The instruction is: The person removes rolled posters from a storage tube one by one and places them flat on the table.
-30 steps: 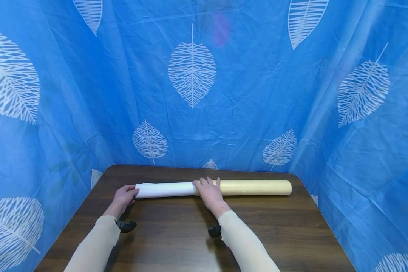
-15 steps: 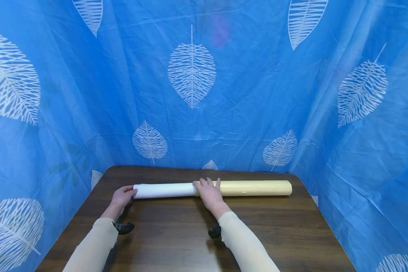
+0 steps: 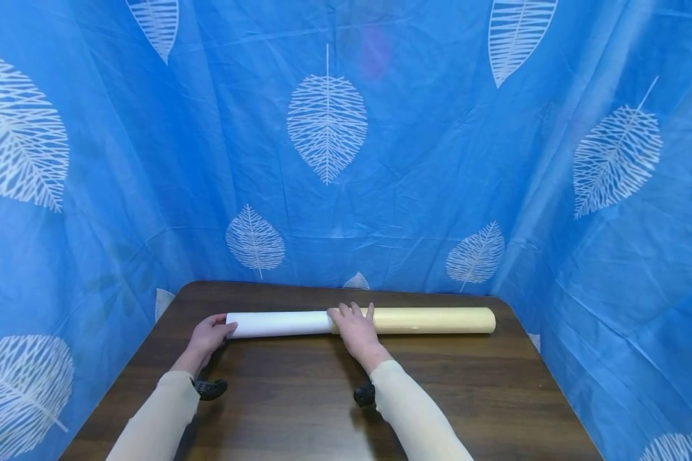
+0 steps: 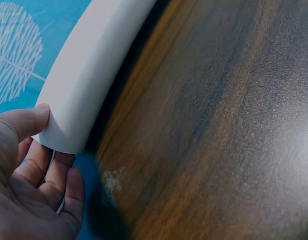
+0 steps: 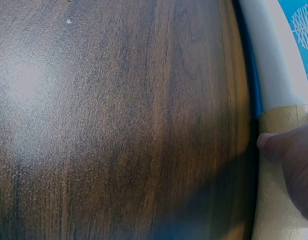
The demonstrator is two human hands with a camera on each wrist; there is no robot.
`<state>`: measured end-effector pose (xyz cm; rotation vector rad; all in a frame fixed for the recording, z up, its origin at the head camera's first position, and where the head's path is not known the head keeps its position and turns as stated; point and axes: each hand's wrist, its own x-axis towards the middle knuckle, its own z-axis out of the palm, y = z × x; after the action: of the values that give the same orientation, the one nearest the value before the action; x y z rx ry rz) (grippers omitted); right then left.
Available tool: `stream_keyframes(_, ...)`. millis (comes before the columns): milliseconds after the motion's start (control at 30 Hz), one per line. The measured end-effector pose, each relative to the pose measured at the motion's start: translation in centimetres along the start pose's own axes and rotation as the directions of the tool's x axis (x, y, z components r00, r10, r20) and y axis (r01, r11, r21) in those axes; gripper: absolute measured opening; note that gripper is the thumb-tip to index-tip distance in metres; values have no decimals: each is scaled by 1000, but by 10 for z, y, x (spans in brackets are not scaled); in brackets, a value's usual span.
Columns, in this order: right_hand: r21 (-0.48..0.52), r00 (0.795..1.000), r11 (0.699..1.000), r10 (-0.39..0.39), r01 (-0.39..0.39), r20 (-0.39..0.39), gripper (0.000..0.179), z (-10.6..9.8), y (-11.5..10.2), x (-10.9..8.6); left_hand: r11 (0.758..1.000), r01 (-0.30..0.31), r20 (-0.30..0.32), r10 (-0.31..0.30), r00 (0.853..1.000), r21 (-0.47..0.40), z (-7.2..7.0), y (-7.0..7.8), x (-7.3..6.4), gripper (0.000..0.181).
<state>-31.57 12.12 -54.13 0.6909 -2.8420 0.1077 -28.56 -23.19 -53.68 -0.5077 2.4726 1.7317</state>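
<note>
A long white paper roll (image 3: 282,323) lies across the far part of the table, its right end inside or under a pale yellow tube (image 3: 438,321) with a wrinkled surface. My left hand (image 3: 209,335) pinches the roll's left end. In the left wrist view the thumb of the left hand (image 4: 29,175) presses on top, with fingers curled under and into the end. My right hand (image 3: 357,330) grips the tube's left end, next to where the white roll comes out. The right wrist view shows the thumb of the right hand (image 5: 294,160) on the near side of the tube.
The dark wooden table (image 3: 288,410) has a blue curtain (image 3: 403,160) with white leaf prints round its back and sides. The roll and tube lie close to the back edge. Black wrist straps (image 3: 210,388) sit over the pale sleeves.
My left hand has moved slightly left with the white roll's end. A loose edge that stuck out at the roll's upper left no longer shows. The right hand and the tube have stayed put.
</note>
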Motion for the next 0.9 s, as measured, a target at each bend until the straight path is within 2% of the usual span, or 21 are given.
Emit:
stream_keyframes(167, 0, 1000, 1000, -8, 8, -7, 51, 0, -1, 0, 1000, 4, -3, -4, 1000, -6, -5, -4, 2, 70)
stream_keyframes(500, -7, 1000, 1000, -6, 6, 16, 53, -4, -3, -1, 1000, -6, -33, 6, 999, 11, -23, -9, -4, 67)
stream_keyframes(900, 4, 1000, 1000, -3, 3, 20, 53, -5, -2, -2, 998, -27, -38, 29, 999, 51, -53, -21, -14, 70)
